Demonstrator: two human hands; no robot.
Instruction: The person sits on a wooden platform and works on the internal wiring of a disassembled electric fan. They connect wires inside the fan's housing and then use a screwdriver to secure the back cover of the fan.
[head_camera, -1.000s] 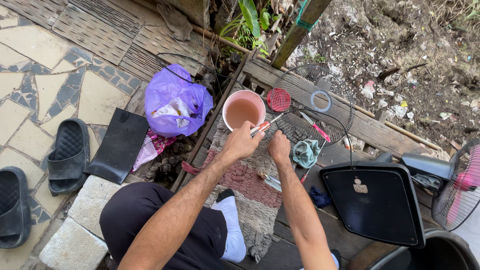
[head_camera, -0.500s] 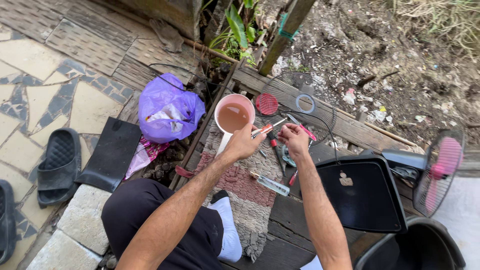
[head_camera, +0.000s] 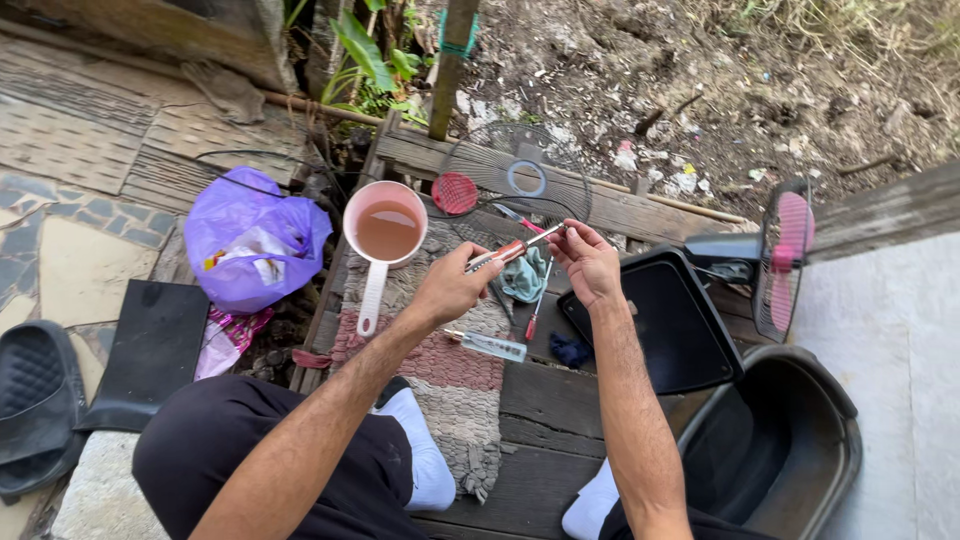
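I see a woven mat (head_camera: 440, 375) on wooden planks (head_camera: 560, 395), a pink dipper (head_camera: 385, 232) of brownish water just beside. My left hand (head_camera: 455, 287) grasps a red-banded tool (head_camera: 515, 248) above the mat; my right hand (head_camera: 588, 262) pinches its tip.

Both bare forearms reached forward from the lower edge of the view and converged. The left hand (head_camera: 452, 288) was closed in a fist, knuckles up, wrist straight. The right hand (head_camera: 588, 262) faced it close by (palm turned inward), fingers curled with thumb and fingertips pinched together, wrist slightly bent.
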